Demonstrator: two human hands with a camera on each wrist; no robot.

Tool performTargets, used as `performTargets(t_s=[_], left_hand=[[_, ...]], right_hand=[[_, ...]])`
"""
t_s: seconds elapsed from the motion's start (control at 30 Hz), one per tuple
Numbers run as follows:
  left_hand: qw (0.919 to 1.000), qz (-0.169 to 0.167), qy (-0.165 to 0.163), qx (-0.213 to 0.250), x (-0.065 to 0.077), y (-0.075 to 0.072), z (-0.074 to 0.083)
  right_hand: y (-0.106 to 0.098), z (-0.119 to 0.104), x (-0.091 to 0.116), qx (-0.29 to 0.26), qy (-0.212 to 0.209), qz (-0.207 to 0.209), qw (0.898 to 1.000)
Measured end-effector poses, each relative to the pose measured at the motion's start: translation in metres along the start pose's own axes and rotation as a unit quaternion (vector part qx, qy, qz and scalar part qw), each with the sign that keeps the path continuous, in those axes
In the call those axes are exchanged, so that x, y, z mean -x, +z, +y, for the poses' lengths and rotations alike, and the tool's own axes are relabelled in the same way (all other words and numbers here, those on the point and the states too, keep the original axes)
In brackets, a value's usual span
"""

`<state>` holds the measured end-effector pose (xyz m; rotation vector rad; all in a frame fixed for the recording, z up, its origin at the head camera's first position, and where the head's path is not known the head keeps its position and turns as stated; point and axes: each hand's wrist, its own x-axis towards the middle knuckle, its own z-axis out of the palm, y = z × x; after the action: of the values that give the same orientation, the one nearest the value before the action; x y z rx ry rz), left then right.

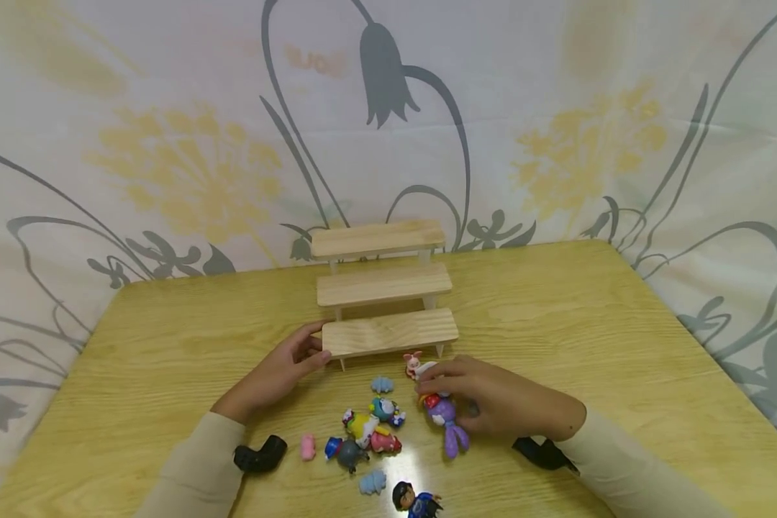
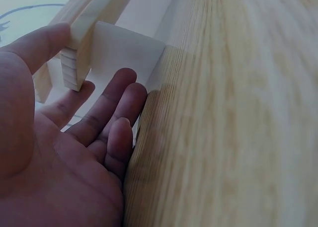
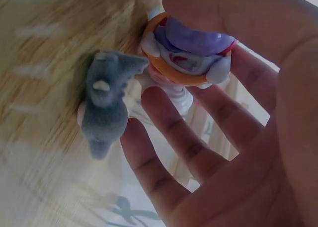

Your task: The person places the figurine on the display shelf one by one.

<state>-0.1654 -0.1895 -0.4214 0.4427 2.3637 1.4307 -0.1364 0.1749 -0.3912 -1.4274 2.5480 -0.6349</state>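
Note:
A three-tier wooden display stand (image 1: 388,332) stands near the back of the table. My left hand (image 1: 296,360) pinches the left end of its lowest shelf, thumb at the top edge and forefinger below, as the left wrist view shows. The right hand (image 1: 475,392) is in front of the stand's right side, thumb and fingertips round a purple toy figure (image 1: 442,414). An orange rim (image 3: 174,74) and white parts show on this figure. Beside the fingertips in the right wrist view is a fuzzy grey toy figure (image 3: 105,103). A small pink-eared figure (image 1: 412,364) lies just beyond the right fingertips.
Several small figures lie between my arms: a yellow one (image 1: 360,426), a teal one (image 1: 385,410), a grey one with a blue hat (image 1: 347,452) and a pink one (image 1: 307,447). Nearest me is a dark-haired figure in blue (image 1: 417,501). A patterned cloth (image 1: 388,165) hangs behind the table.

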Motion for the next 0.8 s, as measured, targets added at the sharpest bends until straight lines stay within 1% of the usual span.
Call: performTargets(t_s=[0.1, 0.27, 0.43, 0.6, 0.67, 0.8], left_hand=[[1.0, 0.0, -0.001, 0.0, -0.0014, 0.0017, -0.001], [1.0, 0.001, -0.009, -0.003, -0.0006, 0.0014, 0.0001], [1.0, -0.001, -0.007, 0.0, 0.0004, 0.0028, 0.0013], [0.9998, 0.004, -0.018, 0.0, 0.0005, 0.0027, 0.004], [0.9998, 0.005, -0.021, 0.002, 0.0007, 0.0021, 0.0051], [0.9998, 0.002, -0.017, 0.005, 0.0011, 0.0014, 0.0048]], right_hand=[[0.0021, -0.0011, 0.001, 0.012, 0.004, 0.002, 1.0], [0.0035, -0.0028, 0.0, 0.033, -0.004, 0.002, 0.999], [0.0048, -0.0045, 0.001, 0.028, -0.011, -0.001, 1.0], [0.0049, -0.0049, 0.0019, 0.036, -0.028, 0.008, 0.999], [0.0046, -0.0052, 0.0017, 0.029, -0.034, 0.013, 0.999], [0.004, -0.0066, 0.0021, -0.021, -0.04, 0.009, 0.999]])
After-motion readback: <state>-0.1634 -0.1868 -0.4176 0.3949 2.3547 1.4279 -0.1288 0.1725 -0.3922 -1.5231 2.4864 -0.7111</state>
